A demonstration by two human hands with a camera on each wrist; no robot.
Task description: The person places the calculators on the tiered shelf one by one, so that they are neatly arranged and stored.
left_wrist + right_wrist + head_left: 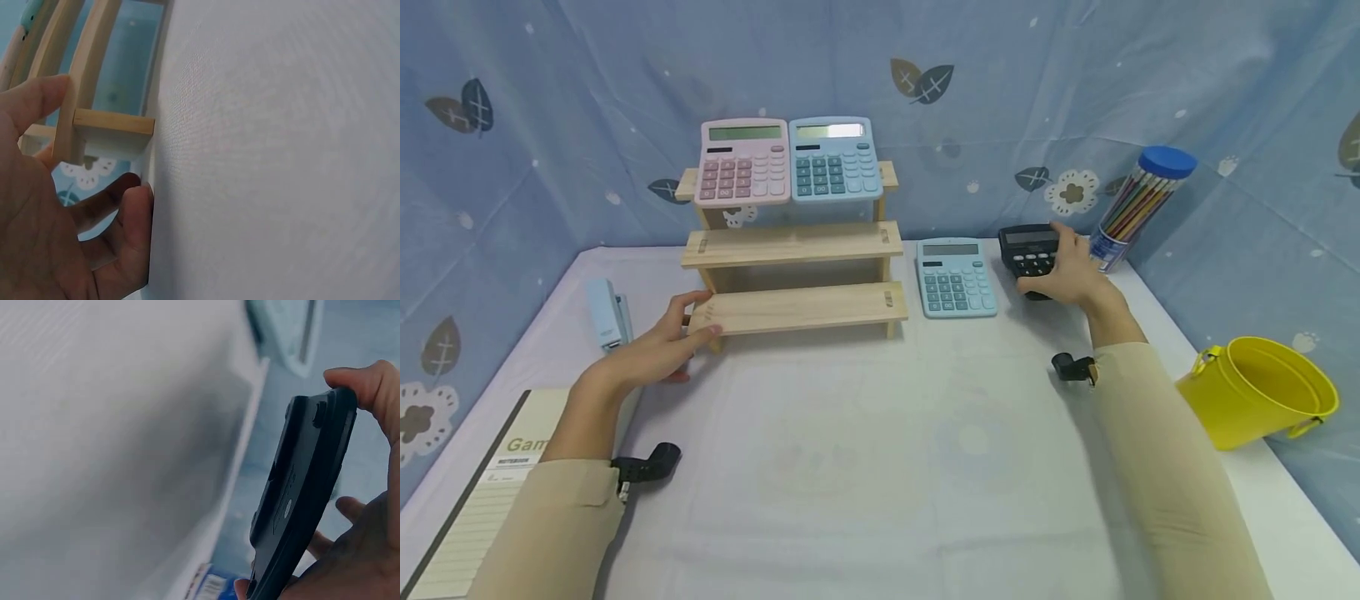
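My left hand (651, 343) pinches the left end of the lowest tier of a three-tier wooden rack (797, 308), thumb and forefinger at the board; its other fingers curl beside it in the left wrist view. At the back right, my right hand (1072, 273) grips a black calculator (1026, 260) by its edges. The right wrist view shows the underside of that black calculator (294, 487) raised off the table. A pink calculator (743, 162) and a blue calculator (835, 160) lean side by side on the top tier. Another blue calculator (956, 279) lies right of the rack.
Behind my right hand stands a blue-lidded tub of pencils (1138, 204), tilted in the view. A yellow bucket (1225, 400) is at the right edge. On the left are a light-blue stapler (604, 312) and a notebook (482, 500). Patterned blue cloth (1000, 67) hangs behind.
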